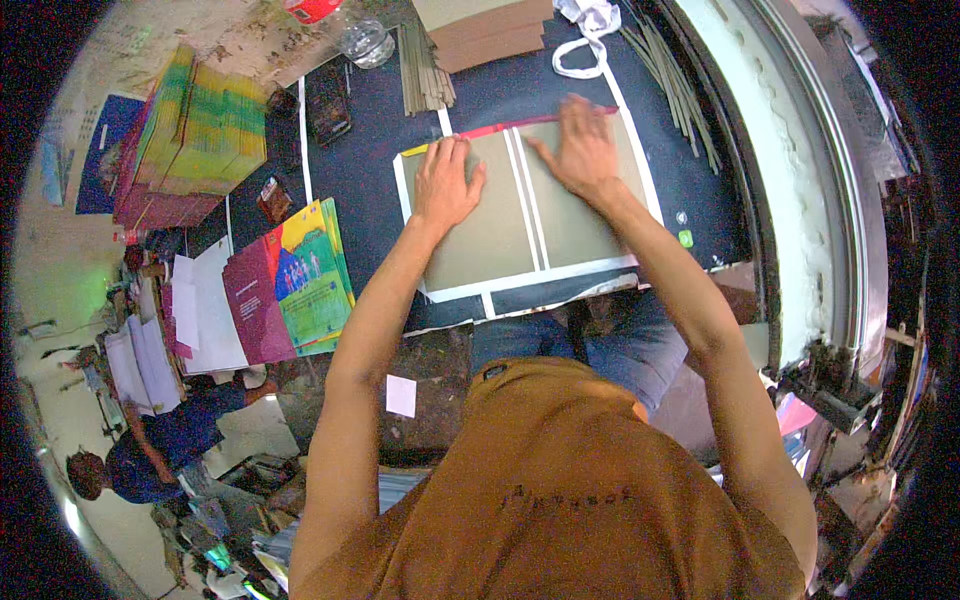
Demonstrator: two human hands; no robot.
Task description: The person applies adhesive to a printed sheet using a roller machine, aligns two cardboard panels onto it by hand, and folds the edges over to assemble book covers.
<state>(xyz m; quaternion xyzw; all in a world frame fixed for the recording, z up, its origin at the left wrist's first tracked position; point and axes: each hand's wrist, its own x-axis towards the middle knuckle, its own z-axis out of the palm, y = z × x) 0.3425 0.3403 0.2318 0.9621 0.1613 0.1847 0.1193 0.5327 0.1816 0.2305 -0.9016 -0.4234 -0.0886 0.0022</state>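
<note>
Two grey-brown boards [470, 235] lie side by side on a white-edged cover sheet [535, 278], with white strips [528, 200] running between them. Along the far edge, a narrow yellow-and-red flap [490, 131] is folded over the boards. My left hand [447, 185] rests on the left board, its fingertips at the flap and thumb apart. On the right board lies my right hand [582, 150], fingers stretched across the flap and thumb out to the left. Its fingertips are smeared by motion. Neither hand holds anything.
Printed covers [290, 285] lie left on the dark tabletop [365, 180], below tall booklet stacks [210, 125]. Brown boards [490, 35], grey strips [422, 75] and a white cloth loop [580, 58] lie beyond. A metal rail [835, 200] borders the right; a person [165, 440] is lower left.
</note>
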